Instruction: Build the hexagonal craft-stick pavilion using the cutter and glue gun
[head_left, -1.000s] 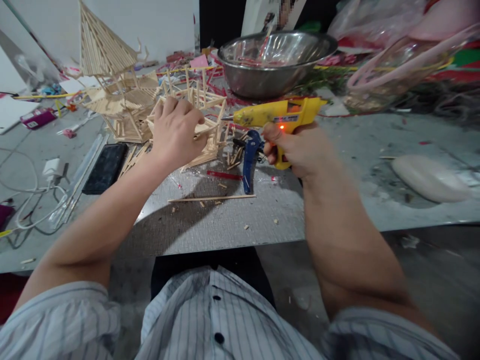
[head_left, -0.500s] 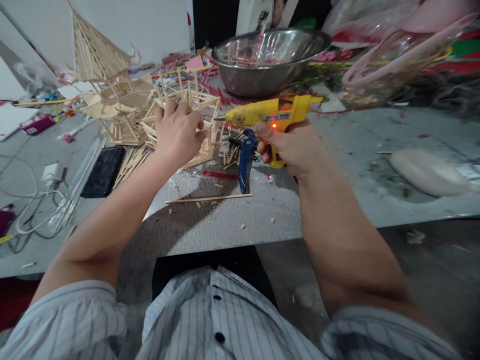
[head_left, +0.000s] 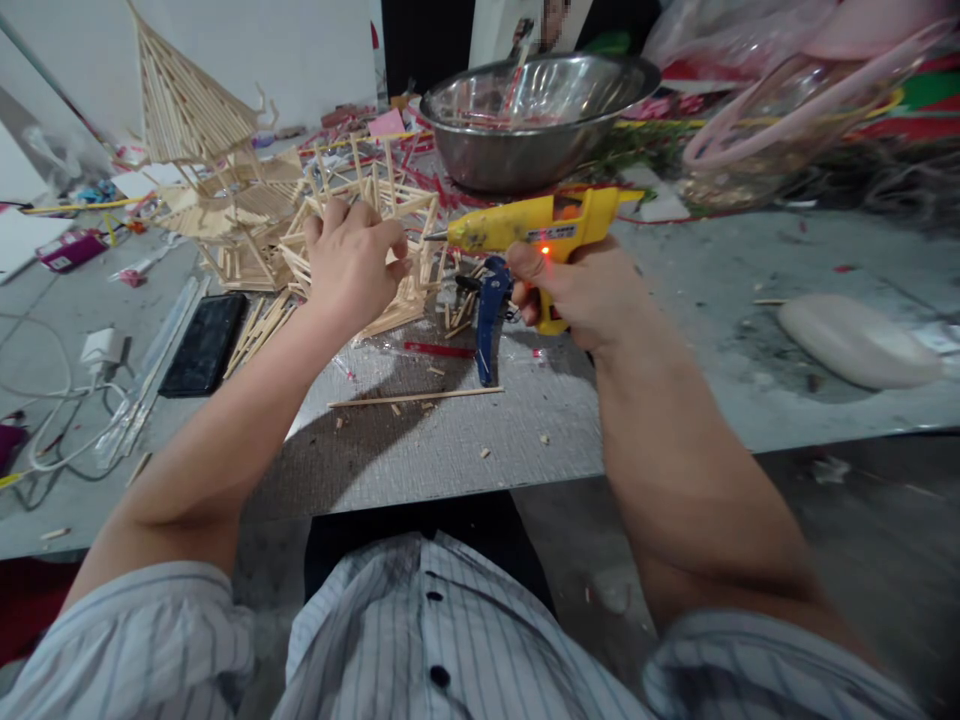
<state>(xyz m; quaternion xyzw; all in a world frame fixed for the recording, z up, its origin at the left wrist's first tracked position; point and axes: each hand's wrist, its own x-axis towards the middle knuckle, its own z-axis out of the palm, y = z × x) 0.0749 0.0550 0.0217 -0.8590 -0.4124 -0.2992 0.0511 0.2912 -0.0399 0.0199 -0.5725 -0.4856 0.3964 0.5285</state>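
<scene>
My right hand is wrapped around the handle of a yellow hot glue gun, whose small red light is lit. Its nozzle points left, close to the fingers of my left hand. Those fingers are curled at an open framework of thin wooden sticks; whatever they pinch is hidden or too small to make out. Left of the framework stands a wooden-stick pagoda model with a pointed roof. Below the glue gun lies a blue-handled cutting tool, its head partly covered.
A steel bowl stands behind the glue gun. Loose sticks and a black phone lie left, near a white charger. One stick lies by the front edge. A pale rounded object sits right.
The glue gun's nozzle has shifted very slightly left, and the whole view has moved a little. Both hands otherwise keep their places.
</scene>
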